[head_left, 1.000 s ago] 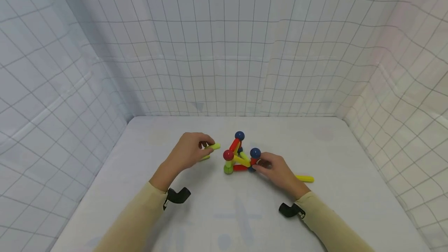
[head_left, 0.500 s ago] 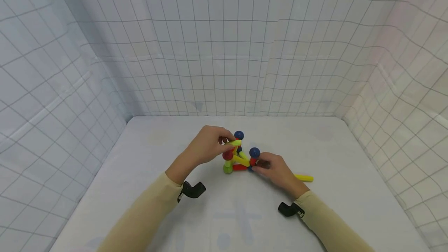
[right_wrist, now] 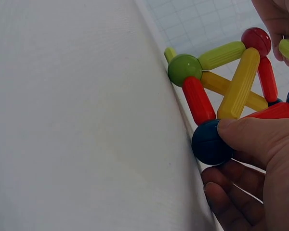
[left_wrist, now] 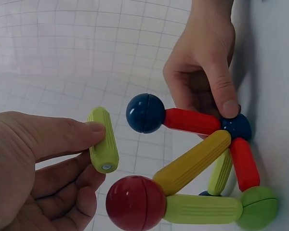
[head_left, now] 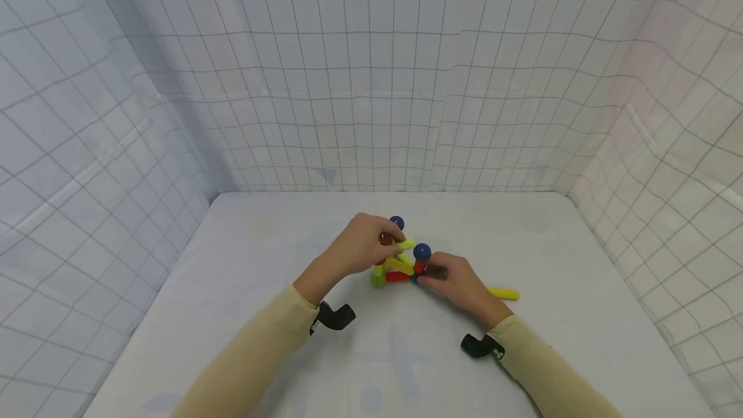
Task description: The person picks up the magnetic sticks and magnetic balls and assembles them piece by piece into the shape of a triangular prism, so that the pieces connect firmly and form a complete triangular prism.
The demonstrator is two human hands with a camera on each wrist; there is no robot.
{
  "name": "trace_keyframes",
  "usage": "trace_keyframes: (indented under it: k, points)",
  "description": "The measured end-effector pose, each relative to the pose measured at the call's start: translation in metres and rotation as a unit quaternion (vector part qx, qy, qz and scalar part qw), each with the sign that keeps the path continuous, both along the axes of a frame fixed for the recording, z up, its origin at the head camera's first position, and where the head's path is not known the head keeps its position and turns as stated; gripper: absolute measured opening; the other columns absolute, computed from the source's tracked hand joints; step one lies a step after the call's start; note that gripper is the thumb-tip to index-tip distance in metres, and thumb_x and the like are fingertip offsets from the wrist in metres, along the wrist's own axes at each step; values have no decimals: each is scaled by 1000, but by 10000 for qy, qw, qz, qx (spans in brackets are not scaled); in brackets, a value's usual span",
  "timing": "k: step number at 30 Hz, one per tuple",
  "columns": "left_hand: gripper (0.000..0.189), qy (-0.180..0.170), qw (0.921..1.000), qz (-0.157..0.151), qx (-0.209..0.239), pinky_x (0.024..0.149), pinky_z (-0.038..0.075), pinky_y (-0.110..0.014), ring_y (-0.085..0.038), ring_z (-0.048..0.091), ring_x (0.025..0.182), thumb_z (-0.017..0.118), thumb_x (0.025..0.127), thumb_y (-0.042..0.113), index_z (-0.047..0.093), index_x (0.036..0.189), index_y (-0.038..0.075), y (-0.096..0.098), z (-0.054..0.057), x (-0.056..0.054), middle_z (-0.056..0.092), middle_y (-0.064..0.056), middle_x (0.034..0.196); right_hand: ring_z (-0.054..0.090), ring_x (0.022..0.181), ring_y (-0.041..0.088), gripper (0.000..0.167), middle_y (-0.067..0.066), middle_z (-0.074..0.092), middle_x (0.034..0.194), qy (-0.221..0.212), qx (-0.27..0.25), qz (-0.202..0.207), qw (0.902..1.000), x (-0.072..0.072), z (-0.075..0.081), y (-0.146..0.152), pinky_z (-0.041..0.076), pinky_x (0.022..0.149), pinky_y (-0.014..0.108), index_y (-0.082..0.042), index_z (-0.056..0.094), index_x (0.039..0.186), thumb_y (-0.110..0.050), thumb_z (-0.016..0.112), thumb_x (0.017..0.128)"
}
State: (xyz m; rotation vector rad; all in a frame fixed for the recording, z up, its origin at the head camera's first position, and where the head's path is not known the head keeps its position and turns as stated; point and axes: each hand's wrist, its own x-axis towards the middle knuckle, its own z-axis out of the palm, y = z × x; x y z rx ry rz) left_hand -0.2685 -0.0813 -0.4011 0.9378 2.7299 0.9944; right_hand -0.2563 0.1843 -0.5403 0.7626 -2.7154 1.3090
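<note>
My left hand point(head_left: 364, 245) pinches a light green magnetic rod point(left_wrist: 104, 144) between thumb and fingers, its metal-tipped end showing. The rod is held in the air beside a structure of magnetic rods and balls. That structure has a red ball point(left_wrist: 135, 203) on top of an upright light green rod point(left_wrist: 202, 210), with a green ball point(left_wrist: 257, 208) at the foot. A yellow rod point(left_wrist: 192, 161) slants from the red ball to a low blue ball point(right_wrist: 211, 142). My right hand point(head_left: 458, 282) grips this low ball, thumb on it. An upper blue ball point(head_left: 422, 252) tops a red rod point(left_wrist: 192, 121).
A loose yellow rod point(head_left: 504, 293) lies on the white table point(head_left: 580, 315), right of my right hand. Another blue ball point(head_left: 397, 222) stands at the structure's back. Grid-patterned cloth point(head_left: 371, 82) walls the table at the back and both sides.
My left hand has carried the light green rod rightward over the structure, past the red ball and closer to the upper blue ball. My right hand has kept its hold in place.
</note>
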Motion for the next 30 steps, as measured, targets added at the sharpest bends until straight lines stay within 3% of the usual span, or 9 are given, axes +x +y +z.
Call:
trace_keyframes:
  k: [9, 17, 30]
  points:
    - [12, 214, 9987, 18, -458, 72, 55, -27, -12, 61, 80, 84, 97, 14, 83, 109, 10, 5, -13, -3, 71, 6, 90, 68, 97, 11, 25, -11, 74, 108, 104, -77, 76, 9999, -1, 0, 1, 59, 89, 38, -20, 79, 118, -17, 88, 94]
    - [12, 405, 9981, -156, -447, 75, 58, -27, -10, 67, 83, 83, 97, 11, 84, 109, 8, 4, -17, -3, 76, 1, 96, 70, 97, 11, 23, -11, 75, 107, 175, -104, 39, 9998, -1, 0, 0, 59, 89, 39, -18, 80, 115, -16, 88, 93]
    - [11, 542, 9965, -269, -583, 75, 58, -27, -10, 65, 83, 83, 97, 10, 85, 107, 7, 6, -20, -4, 77, 0, 96, 69, 96, 11, 23, -10, 74, 105, 125, -86, 38, 9999, 0, 0, -1, 59, 88, 38, -17, 79, 115, -16, 88, 94]
